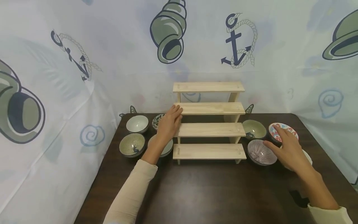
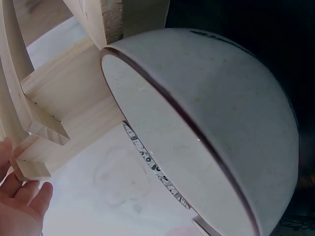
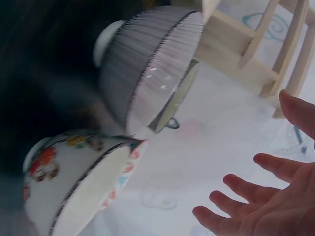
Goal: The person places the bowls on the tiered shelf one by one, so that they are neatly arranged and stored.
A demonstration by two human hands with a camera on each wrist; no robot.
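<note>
My left hand (image 1: 169, 123) is at the left end of a pale wooden four-tier display stand (image 1: 209, 129), its fingertips touching the end of the second board from the top. In the left wrist view its fingers (image 2: 42, 196) lie against that board's end; part of the hand is cut off. Below this hand stands a pale bowl (image 2: 236, 108), partly hidden by the forearm in the head view. My right hand (image 1: 291, 152) hovers with spread fingers over the right-hand bowls, nearest a purple striped bowl (image 1: 262, 152) and a red-and-blue patterned bowl (image 1: 283, 130). It holds nothing.
Left of the stand are a white bowl (image 1: 137, 123), a beige bowl (image 1: 132, 145) and a black-and-white patterned bowl (image 1: 157, 120). A green bowl (image 1: 254, 129) and a flower-painted bowl (image 3: 81, 174) stand on the right. Printed cloth (image 1: 126, 62) hangs behind the dark table (image 1: 207, 189).
</note>
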